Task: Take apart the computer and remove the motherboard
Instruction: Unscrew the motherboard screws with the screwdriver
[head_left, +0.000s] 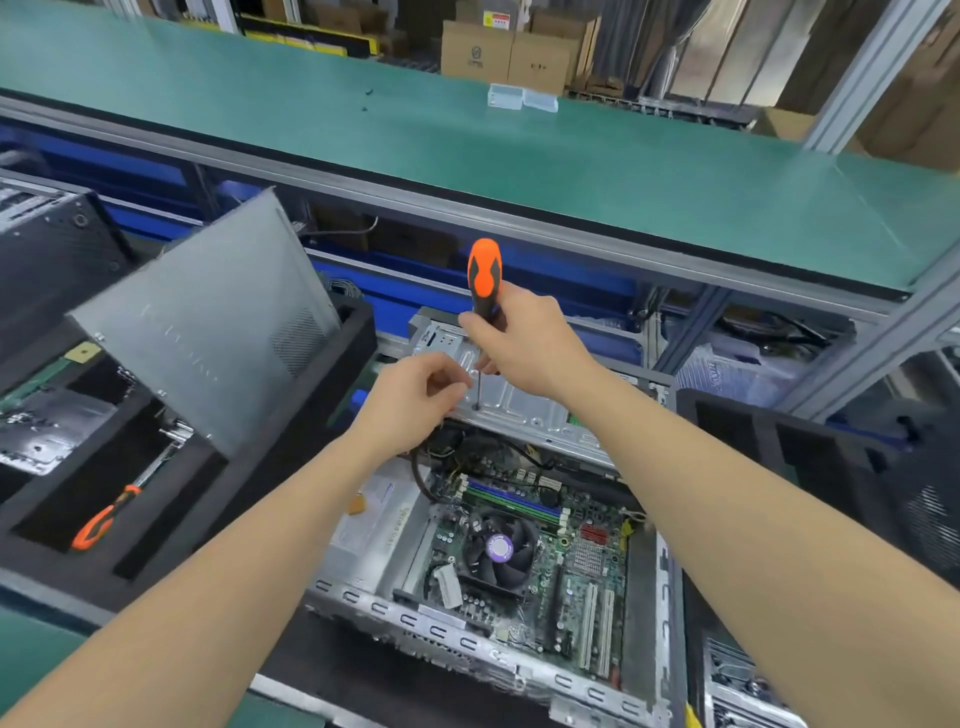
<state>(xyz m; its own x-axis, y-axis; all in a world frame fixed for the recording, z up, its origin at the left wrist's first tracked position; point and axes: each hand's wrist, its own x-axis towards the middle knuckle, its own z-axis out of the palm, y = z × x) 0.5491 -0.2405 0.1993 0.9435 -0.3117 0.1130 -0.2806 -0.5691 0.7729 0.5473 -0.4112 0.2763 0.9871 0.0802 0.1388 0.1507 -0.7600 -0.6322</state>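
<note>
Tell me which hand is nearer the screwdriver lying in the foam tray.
Left. The left hand is up and right of the lying screwdriver; the right hand sits farther right, gripping the upright screwdriver.

Shelf (571, 171): green, overhead.
Cardboard boxes (506, 57): behind shelf.
Clear plastic boxes (522, 98): paired, shelf's far edge.
Spare screwdriver (106, 517): lying in black foam tray (208, 483), left.

our right hand (524, 343) grips screwdriver (484, 270) | our left hand (415, 395) fingers curled, just below the right | both forearms outstretched
</note>
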